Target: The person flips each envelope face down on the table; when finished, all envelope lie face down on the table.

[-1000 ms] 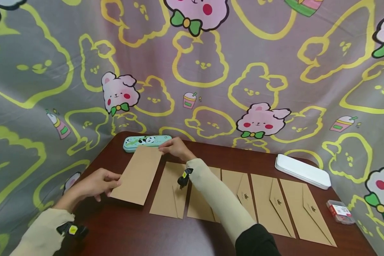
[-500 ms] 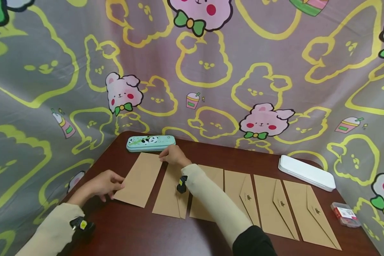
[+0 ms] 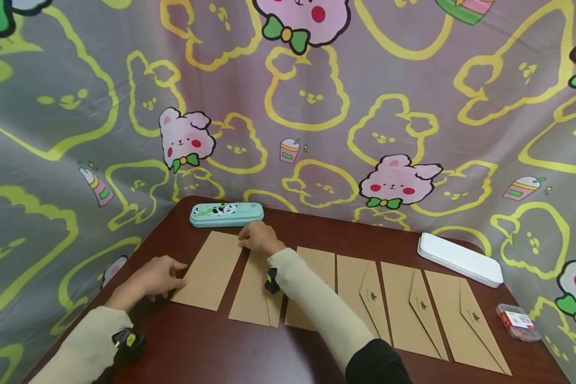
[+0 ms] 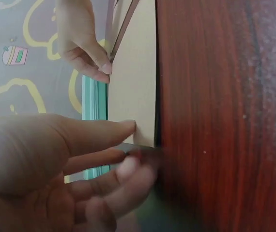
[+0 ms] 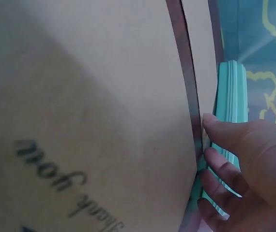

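Fingers of left hand and right hand at edges, grip unclear; blank-faced envelope has been lowered, envelope row seemingly extended.

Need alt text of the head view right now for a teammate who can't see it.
A person's left hand and right hand touch opposite ends of a plain brown envelope, leftmost of six in a row on a dark table. A panda-printed mint case lies beyond it; a white case and small clear box lie at right.
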Available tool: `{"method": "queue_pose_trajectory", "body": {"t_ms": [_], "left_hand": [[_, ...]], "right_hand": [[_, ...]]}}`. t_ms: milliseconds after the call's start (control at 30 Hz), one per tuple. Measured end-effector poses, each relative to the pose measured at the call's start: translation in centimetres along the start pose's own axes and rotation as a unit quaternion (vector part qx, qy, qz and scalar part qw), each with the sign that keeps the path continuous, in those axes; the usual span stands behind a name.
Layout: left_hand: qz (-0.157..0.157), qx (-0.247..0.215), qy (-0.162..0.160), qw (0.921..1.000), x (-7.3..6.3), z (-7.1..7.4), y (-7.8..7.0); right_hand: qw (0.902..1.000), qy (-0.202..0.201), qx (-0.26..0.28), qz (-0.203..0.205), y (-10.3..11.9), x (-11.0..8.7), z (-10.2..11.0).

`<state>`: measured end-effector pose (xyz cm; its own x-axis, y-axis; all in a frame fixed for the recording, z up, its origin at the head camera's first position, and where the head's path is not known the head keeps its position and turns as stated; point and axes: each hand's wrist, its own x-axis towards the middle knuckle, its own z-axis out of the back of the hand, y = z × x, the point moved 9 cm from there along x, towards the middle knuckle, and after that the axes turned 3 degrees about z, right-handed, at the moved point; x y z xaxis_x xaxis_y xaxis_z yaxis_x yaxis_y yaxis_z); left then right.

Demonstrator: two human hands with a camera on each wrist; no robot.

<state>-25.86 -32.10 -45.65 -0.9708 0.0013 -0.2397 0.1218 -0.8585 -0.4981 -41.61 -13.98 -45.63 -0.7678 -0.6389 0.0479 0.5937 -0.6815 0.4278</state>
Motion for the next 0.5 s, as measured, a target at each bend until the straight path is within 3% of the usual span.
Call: {"method": "queue_pose_trajectory", "body": {"t_ms": [167, 233, 367, 500], "left_hand": [[-0.009, 0.025, -0.035, 0.9990, 0.5, -0.3, -1.8], [-0.033, 0.024, -0.041, 0.9983, 0.4, -0.7, -3.3], [-0.098, 0.021, -0.027, 0.9946, -0.3, -2.1, -7.3], [-0.144, 0.042, 0.016, 0.9885, -1.2, -4.3, -11.0]], "right_hand": [[0.9991, 0.007, 0.036, 0.022, -1.3, -1.1, 1.6], [0.9980, 0.004, 0.056, 0.029, -2.0, -1.9, 3.1], [0.9966, 0.005, 0.076, 0.030, -3.7, -3.5, 6.0], [0.9971, 0.020, 0.072, 0.014, -5.4, -5.5, 7.3]]}}
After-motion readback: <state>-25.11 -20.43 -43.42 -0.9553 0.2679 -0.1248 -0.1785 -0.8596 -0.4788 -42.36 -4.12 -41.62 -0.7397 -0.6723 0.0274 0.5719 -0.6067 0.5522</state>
